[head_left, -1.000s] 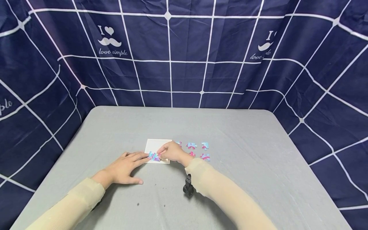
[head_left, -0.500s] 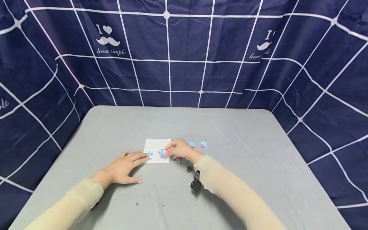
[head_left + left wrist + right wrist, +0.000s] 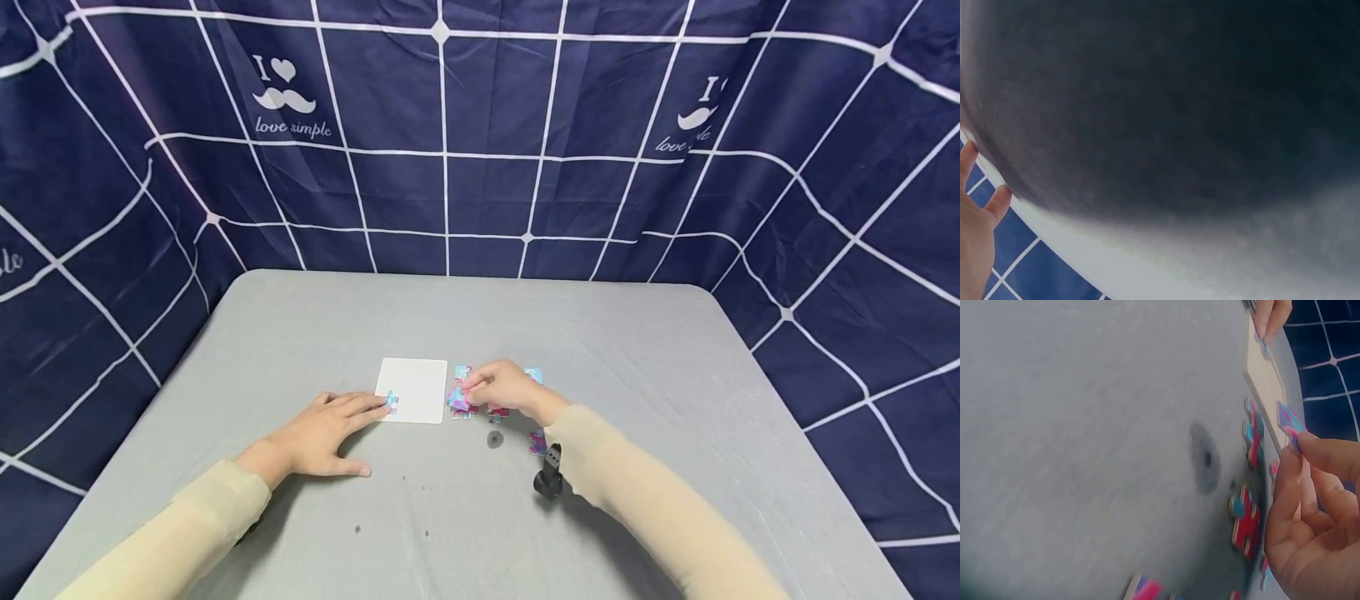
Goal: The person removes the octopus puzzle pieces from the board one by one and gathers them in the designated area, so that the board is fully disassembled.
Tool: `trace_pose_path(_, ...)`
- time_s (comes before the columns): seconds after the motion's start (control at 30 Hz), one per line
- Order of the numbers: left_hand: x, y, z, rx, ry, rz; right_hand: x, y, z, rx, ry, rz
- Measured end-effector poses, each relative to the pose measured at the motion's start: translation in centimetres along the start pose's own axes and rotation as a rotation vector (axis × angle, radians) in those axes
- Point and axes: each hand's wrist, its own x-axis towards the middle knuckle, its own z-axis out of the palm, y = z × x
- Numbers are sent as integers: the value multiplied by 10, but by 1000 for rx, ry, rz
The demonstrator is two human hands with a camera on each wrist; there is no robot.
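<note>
My right hand (image 3: 510, 392) pinches a purple and blue jigsaw piece (image 3: 458, 400) between thumb and finger, just right of the white puzzle board (image 3: 420, 387). In the right wrist view this held piece (image 3: 1288, 419) is tilted and raised above the table. My left hand (image 3: 318, 437) lies with extended fingers at the board's left edge. Its fingertips touch a small blue jigsaw piece (image 3: 392, 402) in the board's lower left corner. The left wrist view catches only part of the left hand (image 3: 979, 231).
Several loose jigsaw pieces lie right of the board, partly hidden by my right hand, including a red piece (image 3: 1246, 525) and a purple piece (image 3: 537, 442). A dark round spot (image 3: 495, 439) marks the grey table (image 3: 360, 317). Dark blue gridded curtains (image 3: 480, 200) surround it.
My right hand has lifted the purple and blue piece off the board and carried it right, past the board's edge. My left hand has stayed put.
</note>
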Motion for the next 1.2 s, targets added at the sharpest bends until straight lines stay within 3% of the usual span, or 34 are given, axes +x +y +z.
trace_pose_path(0.27,0,1,-2,-12,-10,-6,-12,9,-10,37,-46,42)
trace_pose_path(0.63,1,2,-4,-2,-33,-14,-31,18,-21,27,-106,29)
trace_pose_path(1.2,1,2,-4,3,-18,-7,-44,27,-26,31,-202,47)
